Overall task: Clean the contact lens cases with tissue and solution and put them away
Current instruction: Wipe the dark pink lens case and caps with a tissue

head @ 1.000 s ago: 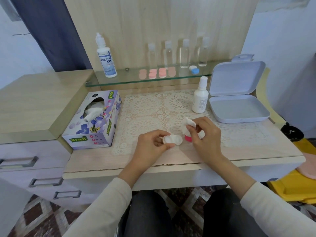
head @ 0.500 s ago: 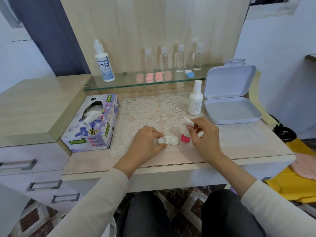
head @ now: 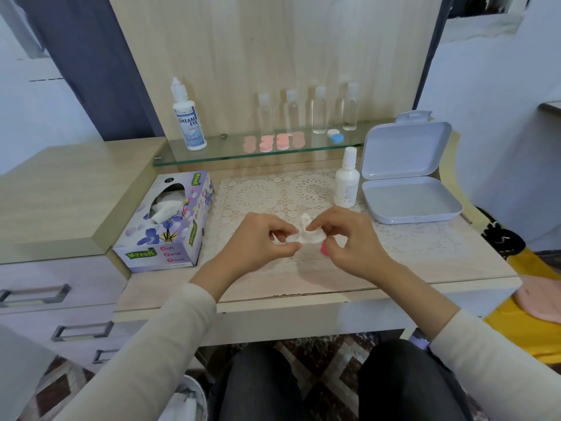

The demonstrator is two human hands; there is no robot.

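Observation:
My left hand [head: 258, 241] pinches one end of a white contact lens case [head: 312, 238] held just above the lace mat [head: 261, 192]. My right hand [head: 349, 238] pinches a small piece of white tissue [head: 304, 222] and presses it into the case. A pink cap [head: 324, 248] shows under my right fingers. Several pink lens cases [head: 273, 142] and a white-and-blue one [head: 334, 136] lie on the glass shelf [head: 227, 153]. A small white solution bottle [head: 346, 179] stands on the mat. A tissue box [head: 170, 223] sits to the left.
An open pale blue plastic box [head: 406, 189] lies at the right of the table. A Dream Eye solution bottle [head: 188, 117] and several clear bottles [head: 318, 110] stand on the shelf. Drawers [head: 60, 299] are at the left, a yellow object [head: 534, 323] at the right.
My right hand has brought the tissue left onto the white case, and the case has lifted slightly. The hands have come together.

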